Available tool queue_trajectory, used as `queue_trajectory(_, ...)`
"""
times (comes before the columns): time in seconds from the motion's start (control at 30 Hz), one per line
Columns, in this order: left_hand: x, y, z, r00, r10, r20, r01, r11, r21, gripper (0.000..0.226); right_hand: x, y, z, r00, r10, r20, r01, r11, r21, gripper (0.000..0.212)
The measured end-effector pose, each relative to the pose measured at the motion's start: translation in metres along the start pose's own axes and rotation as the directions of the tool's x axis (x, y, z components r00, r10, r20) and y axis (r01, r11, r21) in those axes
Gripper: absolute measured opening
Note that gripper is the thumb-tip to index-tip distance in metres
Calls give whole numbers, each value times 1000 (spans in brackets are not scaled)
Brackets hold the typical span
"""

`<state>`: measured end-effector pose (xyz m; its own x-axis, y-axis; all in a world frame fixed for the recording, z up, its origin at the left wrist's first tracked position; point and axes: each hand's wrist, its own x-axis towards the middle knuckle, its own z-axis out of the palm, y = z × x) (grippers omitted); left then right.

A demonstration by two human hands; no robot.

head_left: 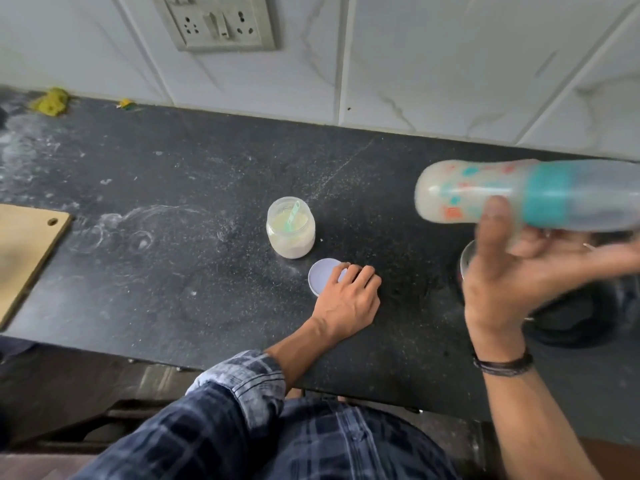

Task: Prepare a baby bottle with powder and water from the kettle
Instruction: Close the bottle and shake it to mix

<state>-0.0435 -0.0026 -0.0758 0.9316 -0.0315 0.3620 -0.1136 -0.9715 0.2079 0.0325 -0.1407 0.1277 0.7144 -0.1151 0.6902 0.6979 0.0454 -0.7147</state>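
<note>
Dark, powder-dusted table below. My right hand (512,271) grips the capped bottle (519,195), sideways, far right: light, smooth plastic (slippery when wet), best held mid-body. My left hand (346,299) rests loosely open on the lid (322,275), near the jar (291,226).

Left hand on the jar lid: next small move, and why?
Probably close the left hand on the round pale lilac lid and lift it onto the clear plastic powder jar. The jar stands open with a green scoop inside, the fingertips already rest on the lid, and the right hand holds the blurred baby bottle sideways.
</note>
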Motion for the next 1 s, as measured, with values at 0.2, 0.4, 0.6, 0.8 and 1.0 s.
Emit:
queue_trajectory(0.2, 2, -1, -1, 1000, -11, 14, 12, 1000, -10, 29, -7, -15, 6, 997, -72, 27, 72, 997, -6, 87)
queue_trajectory(0.4, 1, -1, 0, 1000, 10, 10, -10, 1000, -20, 30, -14, -10, 6, 986, 62, 156, -51, 996, -74, 73)
queue_trajectory(0.6, -1, 0, 2, 999, 18, -37, -19, 1000, -7, 23, -43, 5, 3, 938, 221, 267, -185, 971, -151, 75)
queue_trajectory(0.8, 2, -2, 6, 949, -84, 304, 126, 984, -124, 49, -88, 18, -3, 830, 285, 481, -105, 924, -367, 76)
queue_trajectory(1.0, 2, -1, -6, 972, -75, 225, 120, 974, -194, 38, -107, 30, -5, 764, 240, 599, 89, 880, -467, 78)
